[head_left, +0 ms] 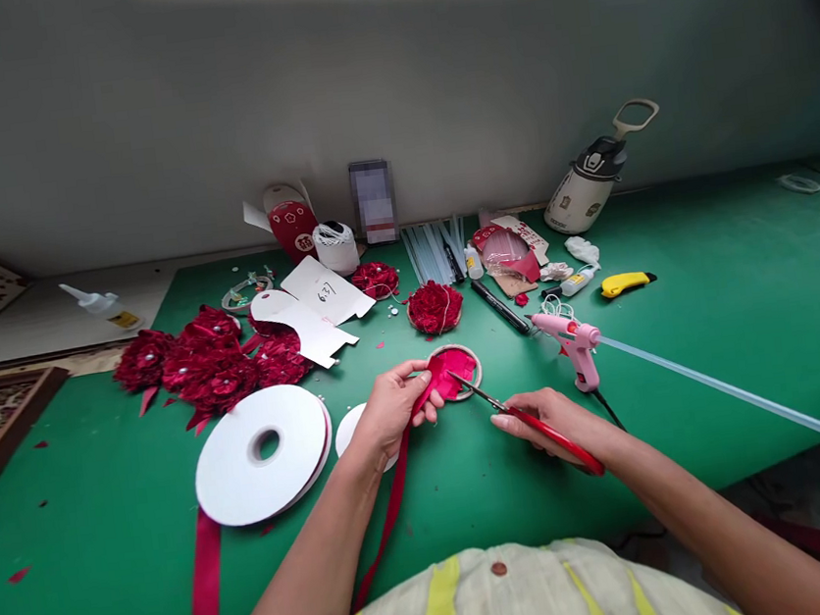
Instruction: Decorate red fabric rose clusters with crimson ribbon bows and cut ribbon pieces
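My left hand (400,399) is closed, pinching a dark red ribbon (395,507) whose tail hangs down toward my body. Beside its fingertips lies a pale ring (477,367) with bright red fabric (454,373) inside it. My right hand (552,418) grips scissors (578,451) by their red handles. Their blades point left over the ring, with the tips at the red fabric; whether they are cutting I cannot tell. Under my left wrist a white disc (350,428) is partly hidden. A large white ribbon spool (232,466) lies to the left of my left hand.
Red fabric flowers (221,373) are heaped behind the spool, near white card pieces (326,292). A pink glue gun (578,352) with a long glue stick (730,389) lies to the right. Farther back are a yellow cutter (626,284), a bottle (582,194) and a phone (374,203).
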`<state>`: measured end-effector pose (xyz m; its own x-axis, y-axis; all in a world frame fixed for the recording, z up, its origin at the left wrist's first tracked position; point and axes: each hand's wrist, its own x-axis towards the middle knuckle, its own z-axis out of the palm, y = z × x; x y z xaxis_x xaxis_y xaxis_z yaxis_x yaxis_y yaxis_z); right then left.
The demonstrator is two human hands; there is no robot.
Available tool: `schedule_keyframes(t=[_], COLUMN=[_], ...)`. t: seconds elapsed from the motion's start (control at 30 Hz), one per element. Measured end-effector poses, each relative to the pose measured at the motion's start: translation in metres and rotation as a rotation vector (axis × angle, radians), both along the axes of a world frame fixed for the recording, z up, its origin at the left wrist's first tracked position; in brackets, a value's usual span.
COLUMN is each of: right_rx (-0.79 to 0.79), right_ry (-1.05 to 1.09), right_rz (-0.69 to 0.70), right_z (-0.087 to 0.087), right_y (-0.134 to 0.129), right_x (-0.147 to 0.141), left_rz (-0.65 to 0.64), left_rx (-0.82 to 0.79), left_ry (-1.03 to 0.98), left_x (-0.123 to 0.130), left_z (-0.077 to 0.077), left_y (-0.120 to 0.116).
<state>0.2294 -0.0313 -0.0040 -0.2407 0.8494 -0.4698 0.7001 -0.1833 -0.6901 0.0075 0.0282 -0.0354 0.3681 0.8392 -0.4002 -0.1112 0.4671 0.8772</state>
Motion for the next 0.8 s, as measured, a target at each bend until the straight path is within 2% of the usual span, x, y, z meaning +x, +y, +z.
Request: schedule_keyframes(t=[0.27, 0.4, 0.57, 0.7, 0.8], right_rx=[-0.008, -0.029, -0.039, -0.118, -0.096], right_ry=[0.021, 0.052, 0.067, 0.115, 0.113], right_rz=[-0.039, -0.045, -0.011, 0.028, 0.026], right_z=[0.000, 0.001, 0.001, 0.003, 0.007], right_y=[0.000, -0.001, -0.005, -0.006, -0.004], right_x=[0.000, 0.002, 0.008, 0.012, 0.013], left_rz=[0.068, 0.085, 0.112, 0.132, 0.130], left_rx=[-0.015, -0.040, -0.030, -0.012, -0.012], left_ry=[0.051, 0.006, -0.048, -0.025, -0.031], left_x=[0.018, 0.019, 0.019, 0.021, 0.023], left_z=[-0.008, -0.008, -0.009, -0.009, -0.007], left_y=[-0.004, -0.004, -0.004, -0.004, -0.005])
